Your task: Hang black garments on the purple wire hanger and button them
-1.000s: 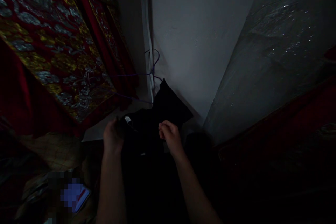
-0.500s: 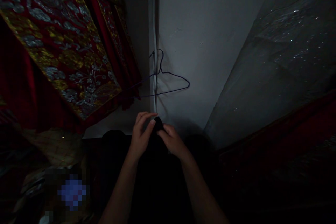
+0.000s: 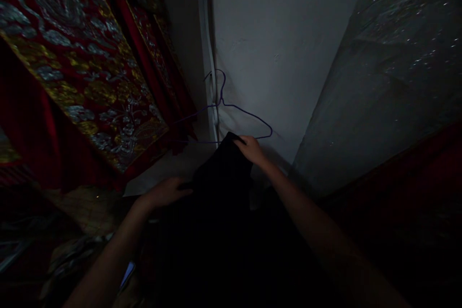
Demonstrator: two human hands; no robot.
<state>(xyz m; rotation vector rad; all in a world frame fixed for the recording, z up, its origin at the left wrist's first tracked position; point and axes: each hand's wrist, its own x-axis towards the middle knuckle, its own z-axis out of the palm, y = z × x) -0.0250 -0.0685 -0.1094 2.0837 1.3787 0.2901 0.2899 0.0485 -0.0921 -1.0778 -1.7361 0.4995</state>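
Observation:
A black garment (image 3: pixel 225 168) is spread between my hands, its upper edge lifted in front of the wall. My right hand (image 3: pixel 252 149) pinches that top edge between thumb and fingers. Lower down on the other side, my left hand (image 3: pixel 171 191) grips the cloth's left part, its fingertips partly lost in the dark. Just beyond the cloth, a thin purple wire hanger (image 3: pixel 249 113) hangs by its hook at a pale strip (image 3: pixel 206 33) running down the wall. The garment covers part of the hanger's bottom bar. What kind of garment it is cannot be made out.
Red cloth with gold and silver embroidery (image 3: pixel 104 82) hangs at left. A translucent sheet with glints (image 3: pixel 378 72) covers the right of the grey wall (image 3: pixel 285 33), with red fabric (image 3: pixel 415 178) below. A lit, bluish flat object (image 3: pixel 127 274) lies low at left.
My hands have moved apart, the right up and rightward, the left down and leftward. The bunched black cloth between them is now stretched out and raised over the hanger's lower bar.

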